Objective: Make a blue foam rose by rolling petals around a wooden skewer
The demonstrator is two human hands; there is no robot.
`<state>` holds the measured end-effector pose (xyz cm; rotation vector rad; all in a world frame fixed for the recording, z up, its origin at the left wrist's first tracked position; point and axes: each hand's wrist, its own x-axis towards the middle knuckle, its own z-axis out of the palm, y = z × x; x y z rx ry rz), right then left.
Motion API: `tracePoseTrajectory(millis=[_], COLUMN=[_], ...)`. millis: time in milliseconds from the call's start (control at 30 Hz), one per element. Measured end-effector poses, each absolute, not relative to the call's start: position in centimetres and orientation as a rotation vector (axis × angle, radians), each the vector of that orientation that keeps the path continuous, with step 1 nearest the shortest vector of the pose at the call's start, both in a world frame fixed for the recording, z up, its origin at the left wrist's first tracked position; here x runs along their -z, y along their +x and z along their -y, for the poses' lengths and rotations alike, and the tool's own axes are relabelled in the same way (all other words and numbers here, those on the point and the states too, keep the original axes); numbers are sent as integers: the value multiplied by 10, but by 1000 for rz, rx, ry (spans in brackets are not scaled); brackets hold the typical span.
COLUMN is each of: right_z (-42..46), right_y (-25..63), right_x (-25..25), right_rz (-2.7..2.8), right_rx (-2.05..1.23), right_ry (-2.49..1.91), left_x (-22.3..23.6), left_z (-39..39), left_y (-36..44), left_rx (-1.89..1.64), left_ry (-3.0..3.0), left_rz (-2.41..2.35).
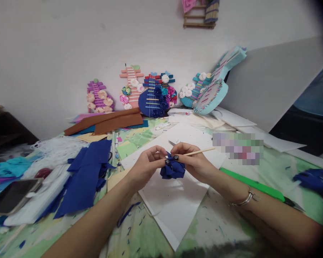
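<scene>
Deep blue, fabric-like material made up the small folded bundle [172, 172], which was held above the white sheet [172, 218] lying on the green-patterned counter [217, 218]. The bundle looked light and soft, with petal-like folds that would probably have crushed or sprung loose under a hard squeeze; its matt surface hardly seemed slippery. The gathered top edge looked the safest place to take hold, leaving the loose folds below free.

Both hands had hold of it there. The left hand [148, 161] pinched the upper left of the bundle with its thumb, the fingers curled behind. The right hand [195, 161] pinched the top right in the same way, and a thin pale stick [200, 152] passed through its grip, the outer end pointing right over the sheet, the inner end hidden by the fingers. The thumbs nearly met over the folds. The forearms came in from either side of the sheet's near corner, wrists slightly bent inward; a bracelet [243, 200] circled the right one.

Left of the sheet lay blue cloth pieces [82, 175]; to its right, a green-handled cutter [254, 184]; beyond its far edge, a blue instrument-shaped decoration [148, 100] stood against the wall.
</scene>
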<state>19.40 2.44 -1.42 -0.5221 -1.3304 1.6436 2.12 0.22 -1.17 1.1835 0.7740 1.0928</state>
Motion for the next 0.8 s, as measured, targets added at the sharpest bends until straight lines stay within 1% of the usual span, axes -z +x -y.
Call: tracePoseTrajectory(millis=[333,800], right_z=[-24,-28], right_y=[194,196], right_x=[12,14], right_rz=[1305,1321], right_rx=[-1676,-1653], right_ry=[-498,-497], left_x=[11,14], left_z=[-2,-4], left_y=[20,18], left_rx=[-1108,-1195], left_ry=[1142,1199], left_rz=[-692,-803])
